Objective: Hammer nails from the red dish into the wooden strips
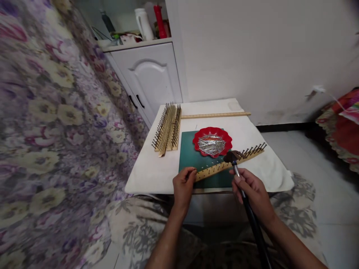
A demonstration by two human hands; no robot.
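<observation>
A wooden strip (209,172) lies slanted on a green mat (187,149), with nails standing along it, dark and tilted toward its right end. My left hand (184,186) is closed at the strip's left end, fingertips pressed on it. Whether a nail sits between those fingertips is too small to tell. My right hand (254,188) grips a hammer (237,170) by its shaft, fingers wrapped round it. The dark hammer head is over the middle of the strip and hides part of it. Behind the strip, a red scalloped dish (197,133) holds many loose silver nails.
Several nail-studded strips (168,129) lie at the back left of the white-covered table (153,177). A bare wooden strip (215,115) runs along the back. A cabinet (148,74) and wall stand behind; a floral curtain (70,112) hangs at left.
</observation>
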